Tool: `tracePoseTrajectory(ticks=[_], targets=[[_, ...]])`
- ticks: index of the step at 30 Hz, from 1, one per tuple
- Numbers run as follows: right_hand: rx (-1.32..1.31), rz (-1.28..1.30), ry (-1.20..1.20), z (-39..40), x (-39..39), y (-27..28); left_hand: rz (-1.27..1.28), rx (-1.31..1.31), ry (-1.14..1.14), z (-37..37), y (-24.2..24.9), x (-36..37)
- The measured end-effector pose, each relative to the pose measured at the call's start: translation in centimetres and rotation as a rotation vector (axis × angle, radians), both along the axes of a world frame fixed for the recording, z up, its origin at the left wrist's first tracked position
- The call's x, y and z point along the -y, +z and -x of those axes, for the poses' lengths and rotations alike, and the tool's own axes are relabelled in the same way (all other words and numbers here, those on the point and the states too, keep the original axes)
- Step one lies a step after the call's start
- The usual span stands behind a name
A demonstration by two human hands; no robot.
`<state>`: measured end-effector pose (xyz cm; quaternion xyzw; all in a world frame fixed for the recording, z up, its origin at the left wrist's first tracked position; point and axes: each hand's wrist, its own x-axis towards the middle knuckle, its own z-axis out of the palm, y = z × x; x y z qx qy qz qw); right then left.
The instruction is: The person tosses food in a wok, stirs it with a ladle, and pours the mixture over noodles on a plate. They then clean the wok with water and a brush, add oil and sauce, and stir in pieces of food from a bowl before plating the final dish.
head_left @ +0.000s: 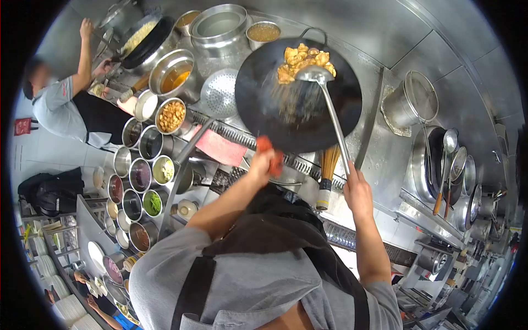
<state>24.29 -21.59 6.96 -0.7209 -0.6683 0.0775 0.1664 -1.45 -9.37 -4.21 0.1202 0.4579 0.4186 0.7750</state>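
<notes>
A large dark wok sits on the stove in front of me. Browned, glossy chunks of food are gathered at its far side. My left hand is closed around a red cloth at the wok's near left rim; any wok handle under the cloth is hidden. My right hand grips the end of a long metal ladle, whose bowl rests against the near edge of the food. Between my arms, a bamboo wok brush stands by the stove's front edge.
Left of the wok lie a perforated skimmer, a pot of orange liquid and several ingredient tins. A co-worker handles another wok. At right are a strainer on a pot and stacked woks with ladles.
</notes>
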Motion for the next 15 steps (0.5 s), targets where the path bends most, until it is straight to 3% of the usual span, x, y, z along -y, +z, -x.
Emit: tracePoseTrajectory(ticks=[3, 5, 6, 8, 11, 15], targets=[[-0.133, 0.11, -0.003, -1.1, 4.6, 4.1, -0.011, -0.034, 0.084, 1.6, 1.6, 3.4], [-0.255, 0.163, -0.039, -1.8, 6.7, 6.9, 0.014, 0.095, 0.059, 1.1, 7.9, 0.5], [-0.264, 0.173, -0.005, -2.2, 7.0, 7.2, -0.029, 0.054, 0.014, 0.5, 8.3, -1.4], [-0.256, 0.149, 0.021, -2.9, 6.4, 7.2, -0.077, 0.046, -0.047, -1.5, 5.6, -5.6], [-0.113, 0.106, 0.069, -2.8, 1.8, 1.9, -0.124, 0.019, -0.099, -2.6, 2.7, -8.7], [-0.08, -0.036, -0.031, 0.0, -0.4, -2.3, -0.177, -0.016, -0.098, -1.5, 0.0, -4.7]])
